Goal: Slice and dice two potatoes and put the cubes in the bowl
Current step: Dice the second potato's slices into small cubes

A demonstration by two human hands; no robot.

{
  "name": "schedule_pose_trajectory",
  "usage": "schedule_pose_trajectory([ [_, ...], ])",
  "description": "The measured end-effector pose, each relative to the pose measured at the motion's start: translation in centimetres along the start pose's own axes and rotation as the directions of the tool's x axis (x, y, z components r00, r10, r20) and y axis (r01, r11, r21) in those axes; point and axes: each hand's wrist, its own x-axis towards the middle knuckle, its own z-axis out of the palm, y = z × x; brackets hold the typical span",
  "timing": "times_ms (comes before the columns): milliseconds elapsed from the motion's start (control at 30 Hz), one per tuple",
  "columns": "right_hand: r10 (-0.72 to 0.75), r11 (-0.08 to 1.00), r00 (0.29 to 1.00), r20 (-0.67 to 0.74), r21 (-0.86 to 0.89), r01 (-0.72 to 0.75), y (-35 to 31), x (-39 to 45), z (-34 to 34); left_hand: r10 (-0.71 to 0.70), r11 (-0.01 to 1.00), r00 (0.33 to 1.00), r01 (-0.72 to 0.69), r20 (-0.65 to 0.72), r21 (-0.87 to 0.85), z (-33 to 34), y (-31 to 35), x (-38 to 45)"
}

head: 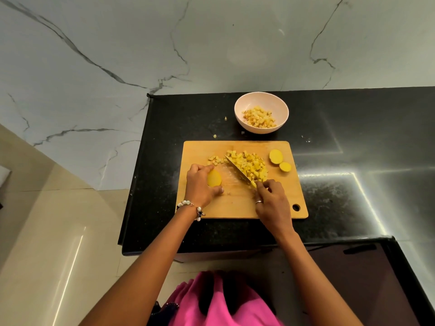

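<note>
On the wooden cutting board point(277, 205) my left hand point(199, 184) grips a yellow potato piece point(214, 178) at the board's left side. My right hand point(270, 198) holds the knife point(236, 169), its blade slanting up and left against a heap of potato cubes point(251, 167). A few more cubes point(214, 159) lie left of the blade tip. Two potato slices point(275, 156), point(285, 166) sit at the board's right. Behind the board stands the pink bowl point(277, 103) with several cubes in it.
The board lies on a black stone counter point(353, 184) whose left edge drops to a tiled floor. Small potato scraps point(226, 118) lie on the counter left of the bowl. A marble wall rises behind.
</note>
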Motion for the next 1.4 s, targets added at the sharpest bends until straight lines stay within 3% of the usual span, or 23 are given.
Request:
schedule_pose_trajectory([
  [133, 0.107, 0.972, 0.994, -0.014, 0.21, -0.102, 0.0, 0.8, -1.3, 0.004, 1.0, 1.0, -0.004, -0.001, 0.004, 0.4, 0.0, 0.1],
  [333, 0.201, 0.931, 0.979, -0.015, 0.313, -0.186, -2.0, 1.0, -2.7, 0.034, 0.999, 0.999, -0.034, 0.019, -0.011, 0.9, 0.4, 0.2],
  [467, 0.143, 0.96, 0.985, 0.097, 0.228, -0.162, -3.8, -0.4, -2.0, 0.053, 0.998, 0.998, -0.053, 0.031, -0.019, 0.8, -0.1, 0.2],
  [733, 0.163, 0.976, 0.932, 0.325, 0.083, -0.199, -6.6, -2.4, -1.0, 0.142, 0.989, 0.99, -0.143, -0.014, -0.044, 0.7, -1.0, -0.2],
  [1100, 0.152, 0.983, 0.917, 0.369, 0.041, -0.179, -7.5, -2.7, -1.3, 0.134, 0.986, 0.99, -0.139, -0.048, -0.094, 1.1, -1.5, -0.2],
  [1400, 0.16, 0.98, 0.878, 0.452, -0.181, -0.086, -9.3, -2.1, -1.0, 0.149, 0.982, 0.983, -0.16, -0.104, -0.105, 1.3, -1.6, -0.4],
])
